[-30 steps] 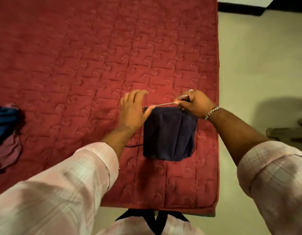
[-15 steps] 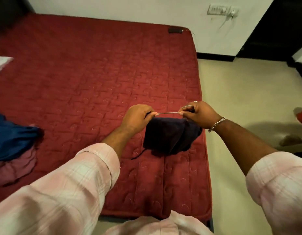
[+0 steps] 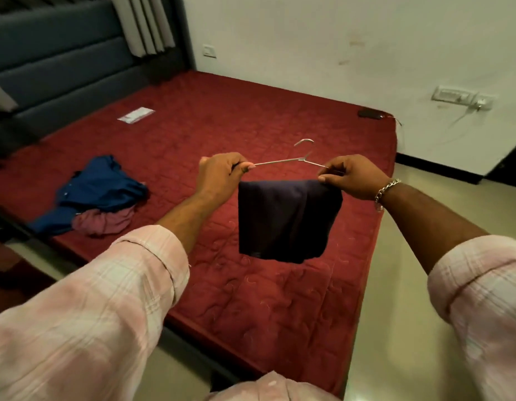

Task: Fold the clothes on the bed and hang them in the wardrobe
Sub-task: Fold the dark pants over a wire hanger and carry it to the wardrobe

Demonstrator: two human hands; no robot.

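- One thin silver wire hanger (image 3: 291, 160), with one folded dark navy garment (image 3: 285, 221) draped over its bottom bar, hanging in the air above the red quilted mattress (image 3: 251, 117).
- Two more clothes in a heap near the mattress's left edge: a crumpled blue shirt (image 3: 97, 186) lying on top of a pink one (image 3: 106, 221).
- Left hand (image 3: 219, 175) has its grip clenched round the hanger's left end, knuckles up; right hand (image 3: 355, 176) pinches the right end, with a silver chain bracelet (image 3: 387, 189) on the wrist. Both forearms reach forward, pink plaid sleeves rolled.
- Half a second ago the garment was just lifting off the mattress, with the hanger hook hidden; now it hangs clear and the hook shows, pointing up.
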